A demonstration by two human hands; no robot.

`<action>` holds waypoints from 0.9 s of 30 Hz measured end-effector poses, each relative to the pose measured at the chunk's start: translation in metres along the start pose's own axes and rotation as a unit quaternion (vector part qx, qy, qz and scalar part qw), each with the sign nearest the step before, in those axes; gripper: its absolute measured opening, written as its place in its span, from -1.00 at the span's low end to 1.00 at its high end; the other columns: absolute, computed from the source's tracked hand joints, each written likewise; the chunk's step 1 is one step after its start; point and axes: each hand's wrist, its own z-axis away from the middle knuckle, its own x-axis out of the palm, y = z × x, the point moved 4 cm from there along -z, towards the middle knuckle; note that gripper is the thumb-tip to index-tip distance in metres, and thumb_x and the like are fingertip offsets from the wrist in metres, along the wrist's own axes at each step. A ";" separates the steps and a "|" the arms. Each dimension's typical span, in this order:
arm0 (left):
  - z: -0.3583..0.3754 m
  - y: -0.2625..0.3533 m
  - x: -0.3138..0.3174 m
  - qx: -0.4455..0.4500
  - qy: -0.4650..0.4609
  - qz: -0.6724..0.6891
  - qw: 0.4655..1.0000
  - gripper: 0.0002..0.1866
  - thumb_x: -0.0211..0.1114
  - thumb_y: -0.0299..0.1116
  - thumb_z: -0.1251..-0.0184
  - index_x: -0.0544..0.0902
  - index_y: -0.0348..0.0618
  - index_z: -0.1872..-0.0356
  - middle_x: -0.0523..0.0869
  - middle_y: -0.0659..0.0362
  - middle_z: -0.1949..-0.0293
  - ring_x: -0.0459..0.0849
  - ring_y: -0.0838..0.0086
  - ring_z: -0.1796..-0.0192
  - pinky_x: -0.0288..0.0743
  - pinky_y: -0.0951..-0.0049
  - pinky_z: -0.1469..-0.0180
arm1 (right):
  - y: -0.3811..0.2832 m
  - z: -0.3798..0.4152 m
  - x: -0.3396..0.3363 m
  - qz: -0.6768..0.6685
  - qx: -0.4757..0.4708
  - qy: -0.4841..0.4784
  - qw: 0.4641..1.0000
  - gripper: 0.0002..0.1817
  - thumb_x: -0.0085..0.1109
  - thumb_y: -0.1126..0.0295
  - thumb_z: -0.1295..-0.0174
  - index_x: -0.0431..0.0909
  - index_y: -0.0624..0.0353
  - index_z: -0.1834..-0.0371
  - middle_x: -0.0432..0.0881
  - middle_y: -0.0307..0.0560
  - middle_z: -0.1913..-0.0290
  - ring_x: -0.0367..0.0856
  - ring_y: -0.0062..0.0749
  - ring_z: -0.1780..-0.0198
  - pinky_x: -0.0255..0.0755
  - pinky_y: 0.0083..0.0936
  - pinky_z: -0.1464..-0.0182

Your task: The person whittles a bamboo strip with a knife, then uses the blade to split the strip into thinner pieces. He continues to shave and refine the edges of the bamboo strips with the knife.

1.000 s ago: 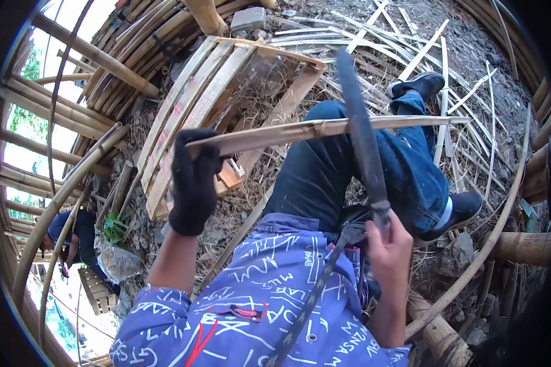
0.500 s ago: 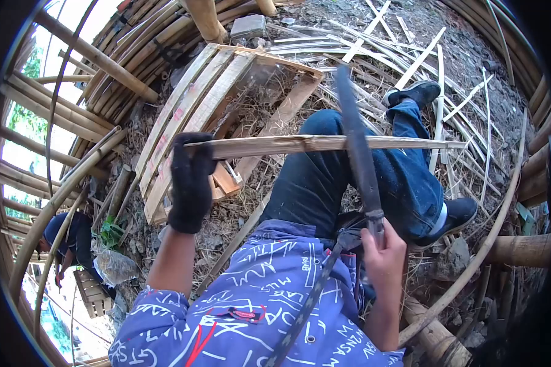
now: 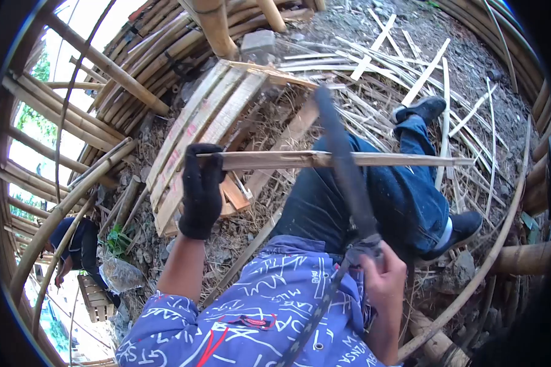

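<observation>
My left hand (image 3: 202,191), in a black glove, grips the left end of a split bamboo strip (image 3: 275,160). The strip lies level across the view, above my legs, with a node near its middle. My right hand (image 3: 382,274) is bare and closed round the handle of a long dark blade (image 3: 346,159). The blade points up and slightly left and crosses the strip just right of the node. It is blurred, so whether it touches the strip cannot be seen.
A slatted wooden crate (image 3: 205,122) lies beyond my left hand. Pale bamboo strips (image 3: 379,61) are scattered on the ground past my feet. A bent pole (image 3: 490,257) curves at the right. Another person (image 3: 79,244) bends over at the far left. Stacked bamboo poles (image 3: 134,67) stand behind.
The blade's tip has swung left and down, and my right hand has dropped slightly. The camera view has shifted a little, moving most things slightly right and down in the picture.
</observation>
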 end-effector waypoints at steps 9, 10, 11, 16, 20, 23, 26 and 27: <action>-0.006 -0.001 -0.009 0.006 -0.009 -0.017 1.000 -0.89 0.10 -0.35 -0.51 0.50 -0.10 0.08 0.56 0.26 0.26 0.51 0.63 0.27 0.46 0.57 0.27 | 0.001 -0.002 0.005 0.003 0.010 -0.006 1.000 -0.64 0.25 0.53 -0.16 0.57 0.36 -0.05 0.67 -0.22 0.44 0.52 -0.73 0.44 0.42 -0.65 0.39; -0.008 0.002 -0.014 0.008 0.010 -0.037 0.999 -0.90 0.11 -0.35 -0.50 0.52 -0.09 0.08 0.56 0.27 0.26 0.51 0.64 0.27 0.46 0.57 0.28 | 0.002 -0.005 0.002 -0.005 0.001 0.002 1.000 -0.65 0.23 0.55 -0.17 0.57 0.37 -0.05 0.67 -0.20 0.41 0.54 -0.72 0.43 0.42 -0.67 0.40; -0.014 -0.002 -0.018 0.013 0.025 -0.008 1.000 -0.89 0.12 -0.33 -0.50 0.54 -0.08 0.09 0.57 0.28 0.28 0.51 0.66 0.29 0.47 0.58 0.29 | 0.002 -0.005 -0.002 0.000 0.021 0.003 1.000 -0.65 0.21 0.56 -0.18 0.56 0.38 -0.06 0.64 -0.22 0.44 0.51 -0.75 0.47 0.38 -0.70 0.43; -0.043 -0.006 -0.046 0.060 0.095 0.019 0.994 -0.86 0.18 -0.28 -0.49 0.58 -0.09 0.15 0.58 0.30 0.32 0.52 0.68 0.30 0.42 0.66 0.31 | 0.023 0.005 -0.022 -0.048 0.060 0.035 0.996 -0.64 0.17 0.56 -0.24 0.52 0.40 -0.11 0.52 -0.32 0.53 0.39 -0.81 0.60 0.25 -0.76 0.57; -0.088 -0.021 -0.116 0.121 0.128 0.070 0.982 -0.83 0.16 -0.26 -0.51 0.60 -0.13 0.16 0.57 0.30 0.35 0.53 0.64 0.33 0.45 0.60 0.25 | 0.036 0.010 -0.034 -0.062 0.079 0.062 0.993 -0.61 0.15 0.55 -0.26 0.46 0.42 -0.16 0.46 -0.35 0.57 0.35 -0.80 0.67 0.18 -0.74 0.66; -0.090 -0.017 -0.131 0.055 0.133 0.331 0.933 -0.78 0.15 -0.20 -0.52 0.61 -0.13 0.19 0.60 0.29 0.36 0.56 0.60 0.33 0.49 0.52 0.20 | 0.042 0.010 -0.042 -0.050 0.060 0.077 0.994 -0.80 0.12 0.46 -0.31 0.50 0.31 0.06 0.42 -0.32 0.60 0.33 -0.75 0.73 0.19 -0.73 0.73; -0.091 -0.027 -0.135 0.018 0.162 0.432 0.887 -0.76 0.15 -0.14 -0.51 0.61 -0.09 0.22 0.64 0.28 0.36 0.59 0.55 0.32 0.52 0.46 0.16 | 0.040 0.014 -0.048 -0.024 0.050 0.096 0.994 -0.73 0.12 0.47 -0.30 0.50 0.34 -0.03 0.43 -0.30 0.59 0.33 -0.74 0.73 0.20 -0.72 0.73; -0.092 -0.037 -0.135 0.009 0.180 0.445 0.877 -0.75 0.16 -0.12 -0.50 0.61 -0.06 0.23 0.66 0.28 0.36 0.62 0.53 0.30 0.54 0.45 0.14 | 0.043 0.014 -0.052 -0.023 0.045 0.089 0.995 -0.67 0.11 0.50 -0.28 0.47 0.36 -0.10 0.43 -0.29 0.58 0.33 -0.73 0.72 0.21 -0.73 0.72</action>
